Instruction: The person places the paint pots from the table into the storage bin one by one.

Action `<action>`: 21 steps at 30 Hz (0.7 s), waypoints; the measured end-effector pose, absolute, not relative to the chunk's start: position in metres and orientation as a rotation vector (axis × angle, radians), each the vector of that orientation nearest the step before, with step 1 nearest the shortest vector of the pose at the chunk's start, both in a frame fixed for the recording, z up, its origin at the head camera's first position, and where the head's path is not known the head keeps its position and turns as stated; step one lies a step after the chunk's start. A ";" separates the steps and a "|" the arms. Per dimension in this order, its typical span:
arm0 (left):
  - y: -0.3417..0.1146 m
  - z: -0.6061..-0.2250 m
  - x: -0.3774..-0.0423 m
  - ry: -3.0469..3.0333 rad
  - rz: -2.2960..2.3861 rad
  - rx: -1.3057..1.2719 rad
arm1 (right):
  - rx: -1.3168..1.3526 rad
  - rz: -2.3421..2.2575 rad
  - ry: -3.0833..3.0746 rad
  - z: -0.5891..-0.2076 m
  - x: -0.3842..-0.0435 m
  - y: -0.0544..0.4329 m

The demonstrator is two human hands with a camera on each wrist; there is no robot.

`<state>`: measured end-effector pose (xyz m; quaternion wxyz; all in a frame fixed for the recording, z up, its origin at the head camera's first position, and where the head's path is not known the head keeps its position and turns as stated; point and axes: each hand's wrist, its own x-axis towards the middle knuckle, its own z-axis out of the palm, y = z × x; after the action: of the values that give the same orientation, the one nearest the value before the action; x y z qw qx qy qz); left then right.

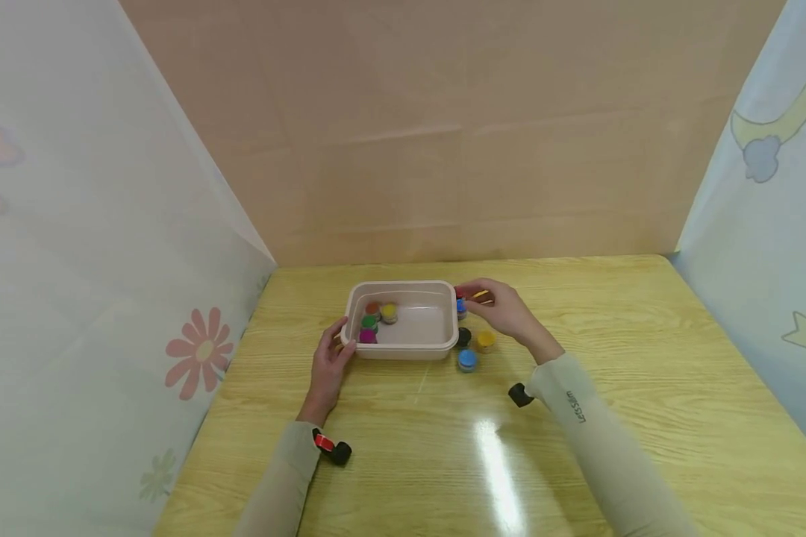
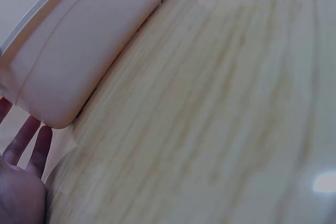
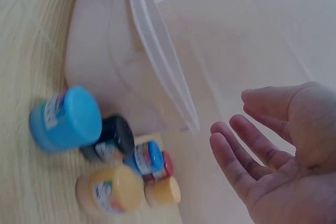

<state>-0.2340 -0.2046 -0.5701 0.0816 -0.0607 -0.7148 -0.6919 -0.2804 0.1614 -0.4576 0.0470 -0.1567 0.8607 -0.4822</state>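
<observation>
My left hand (image 1: pixel 327 369) holds the left front corner of the pale pink plastic tub (image 1: pixel 403 352), thumb at the rim and fingers along the outer wall. In the left wrist view its fingers (image 2: pixel 23 140) lie by the tub's end. Inside are small jars with orange (image 1: pixel 373 309), yellow (image 1: pixel 389 312), green (image 1: pixel 369 323) and magenta (image 1: pixel 367 337) lids. Past the right end, my right hand (image 1: pixel 504 309) hovers over more jars. Its fingers are spread with nothing between them in the right wrist view, above blue (image 3: pixel 144 157), red (image 3: pixel 167 165) and yellow (image 3: pixel 163 191) jars.
Nearer the front stand a black-lidded jar (image 1: pixel 464 337), a yellow-lidded jar (image 1: pixel 486 341) and a blue-lidded jar (image 1: pixel 467 360), close to the tub's right end. A brown backdrop (image 1: pixel 457 186) rises behind the wooden table (image 1: pixel 403 447). Patterned white sheets hang at both sides.
</observation>
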 end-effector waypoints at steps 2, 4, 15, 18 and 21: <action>-0.204 -0.570 -0.234 -2.137 -2.067 -0.182 | -0.463 -1.456 2.639 -0.460 -0.279 0.168; -0.204 -0.570 -0.234 -2.133 -2.067 -0.187 | -0.457 -1.446 2.650 -0.463 -0.277 0.174; -0.205 -0.571 -0.235 -2.114 -2.092 -0.239 | -0.408 -1.391 2.561 -0.486 -0.268 0.199; -0.205 -0.570 -0.234 -2.115 -2.090 -0.247 | -0.428 -1.390 2.518 -0.494 -0.266 0.204; -0.205 -0.569 -0.234 -2.121 -2.082 -0.244 | -0.448 -1.391 2.474 -0.501 -0.265 0.207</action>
<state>-0.2339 -0.2053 -0.5693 0.0794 -0.0816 -0.7090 -0.6960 -0.2646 0.2072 -0.5006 0.1335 -0.1543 0.8533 -0.4798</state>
